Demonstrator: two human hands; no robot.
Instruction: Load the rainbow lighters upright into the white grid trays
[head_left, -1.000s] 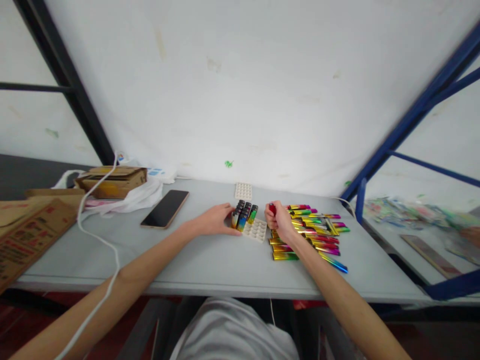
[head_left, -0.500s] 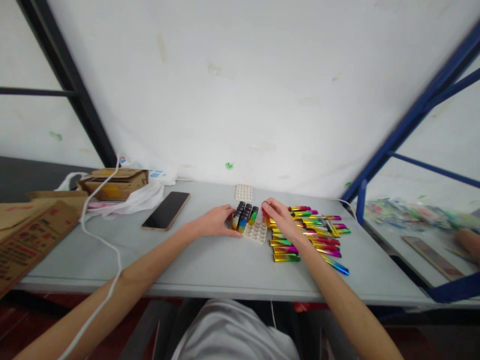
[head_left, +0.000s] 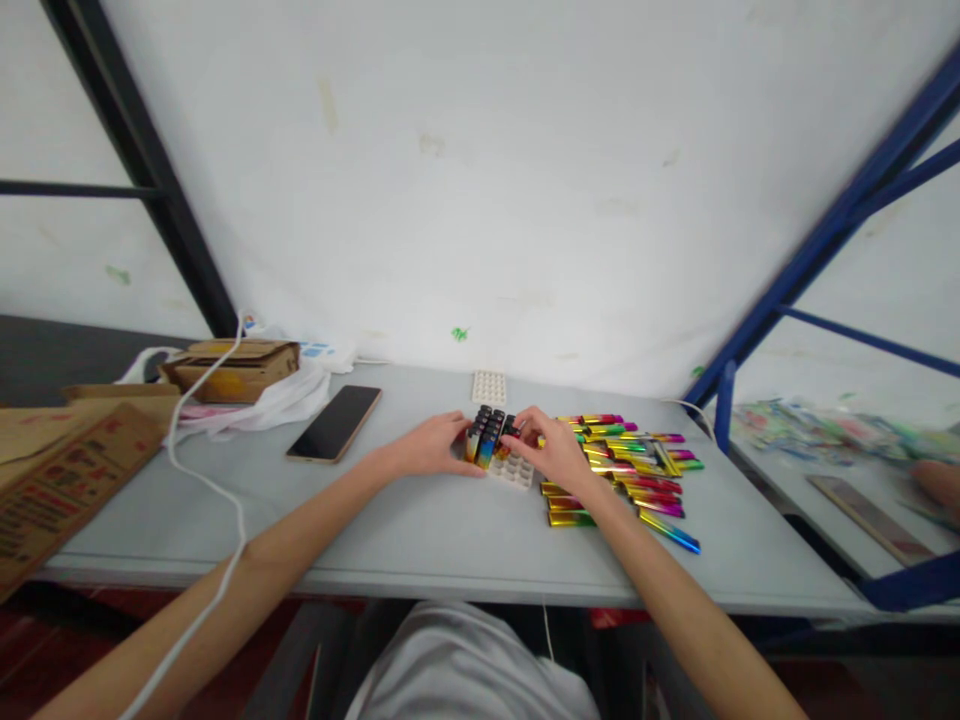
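Note:
Several black-topped, shiny lighters [head_left: 486, 436] stand upright in the left part of a white tray with round pockets [head_left: 513, 470]. Against their left side rests my left hand [head_left: 435, 445], its thumb and fingers curved around the outer ones. My right hand [head_left: 551, 450] pinches a red lighter [head_left: 508, 448] at the right side of the group, over the tray. Many metallic-coloured lighters [head_left: 634, 470] lie in rows on the grey table, right of the tray. A second white pocketed tray [head_left: 490, 387] lies behind, near the wall.
A black phone [head_left: 335, 423] lies on the left of the table [head_left: 435, 530]. Beyond it are cardboard boxes [head_left: 232, 370], a plastic bag and a white cable [head_left: 232, 500]. A blue metal frame [head_left: 806, 240] stands at the right, with another person's hand [head_left: 937, 483] past it.
My right hand has moved left with the red lighter, from beside the tray to the standing group. My left hand has stayed at the group's left side.

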